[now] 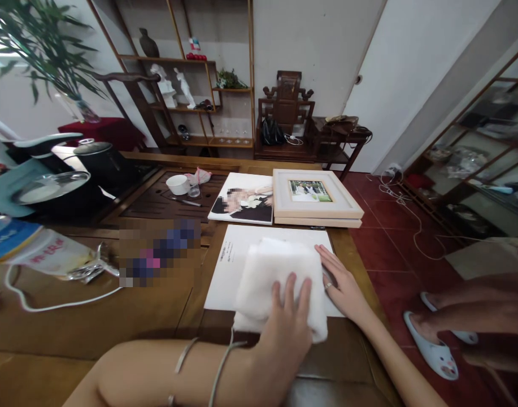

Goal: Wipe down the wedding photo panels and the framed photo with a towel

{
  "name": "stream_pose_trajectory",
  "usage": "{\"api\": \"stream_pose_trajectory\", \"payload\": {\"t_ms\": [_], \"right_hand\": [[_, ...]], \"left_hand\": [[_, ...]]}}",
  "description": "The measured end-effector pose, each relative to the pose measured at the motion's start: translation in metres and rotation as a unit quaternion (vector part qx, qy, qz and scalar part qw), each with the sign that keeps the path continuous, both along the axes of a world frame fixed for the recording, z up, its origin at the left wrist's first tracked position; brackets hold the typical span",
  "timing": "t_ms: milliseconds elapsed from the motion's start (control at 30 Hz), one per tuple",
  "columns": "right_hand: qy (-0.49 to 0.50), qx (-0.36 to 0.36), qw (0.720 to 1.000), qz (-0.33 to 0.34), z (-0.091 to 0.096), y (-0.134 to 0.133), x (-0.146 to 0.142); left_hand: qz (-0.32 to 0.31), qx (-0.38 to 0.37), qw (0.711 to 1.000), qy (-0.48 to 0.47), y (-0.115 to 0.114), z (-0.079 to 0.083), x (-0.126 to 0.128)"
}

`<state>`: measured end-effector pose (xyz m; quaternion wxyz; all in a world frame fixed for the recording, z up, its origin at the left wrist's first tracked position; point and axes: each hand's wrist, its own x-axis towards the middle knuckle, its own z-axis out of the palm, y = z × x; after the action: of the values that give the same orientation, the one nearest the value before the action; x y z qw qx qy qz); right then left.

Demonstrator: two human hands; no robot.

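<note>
A folded white towel (279, 282) lies over a white board (220, 282) with small printed text near its upper left. My left hand (290, 322) rests on the towel, fingers spread and pressed against its top; the thumb is hidden. At the board's right edge lies my right hand (341, 285), its fingers stretched out and a ring on one of them. A dark patch shows between its fingers and thumb; I cannot tell what it is. Just beyond the board are a photo panel (252, 200) and two stacked pale wooden frames (318, 195), the upper one holding a picture.
To the left are a pixelated patch (161, 254), a packaged bag (51, 251) and a white cable (68, 308). A white bowl (178, 184), pots (100, 161) and a glass lid (53, 187) stand farther back. Another person's legs (474, 308) are at the right, beside the table.
</note>
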<state>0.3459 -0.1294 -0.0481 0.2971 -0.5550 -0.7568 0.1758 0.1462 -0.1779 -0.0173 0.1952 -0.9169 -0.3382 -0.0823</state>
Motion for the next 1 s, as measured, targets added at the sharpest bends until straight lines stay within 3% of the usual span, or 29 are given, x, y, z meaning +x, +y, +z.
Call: {"api": "stream_pose_trajectory", "payload": {"t_ms": [67, 133, 300, 400, 500, 600, 667, 767, 867, 1000], "right_hand": [[0.001, 0.001, 1.0, 0.009, 0.0, 0.0, 0.0], [0.002, 0.0, 1.0, 0.011, 0.001, -0.001, 0.0], [0.014, -0.004, 1.0, -0.021, 0.001, -0.002, -0.004], [0.015, -0.002, 1.0, -0.026, 0.002, -0.003, -0.006], [0.012, -0.006, 1.0, -0.025, 0.003, -0.003, -0.006], [0.01, -0.011, 1.0, -0.022, 0.004, -0.003, -0.005], [0.012, -0.011, 1.0, -0.019, 0.003, -0.003, -0.005], [0.015, -0.008, 1.0, -0.02, 0.002, -0.003, -0.005], [0.021, -0.006, 1.0, -0.022, 0.001, -0.003, -0.005], [0.022, -0.008, 1.0, -0.021, 0.002, -0.004, -0.005]], "left_hand": [[-0.023, 0.002, 1.0, -0.013, -0.011, 0.008, -0.007], [-0.036, 0.0, 0.999, -0.019, -0.008, 0.022, -0.015], [0.029, 0.009, 0.997, -0.067, 0.042, 0.055, -0.033], [0.038, -0.006, 0.996, -0.079, 0.068, 0.047, -0.03], [0.01, -0.051, 0.997, -0.052, 0.076, 0.023, -0.018], [0.006, -0.051, 0.998, -0.02, 0.066, 0.003, -0.007], [0.019, -0.036, 0.999, -0.006, 0.05, -0.002, -0.005], [0.02, -0.026, 0.999, -0.006, 0.019, 0.001, -0.01], [-0.025, -0.036, 0.999, -0.02, -0.009, 0.009, -0.021], [-0.065, -0.115, 0.99, -0.048, -0.009, 0.013, -0.033]]}}
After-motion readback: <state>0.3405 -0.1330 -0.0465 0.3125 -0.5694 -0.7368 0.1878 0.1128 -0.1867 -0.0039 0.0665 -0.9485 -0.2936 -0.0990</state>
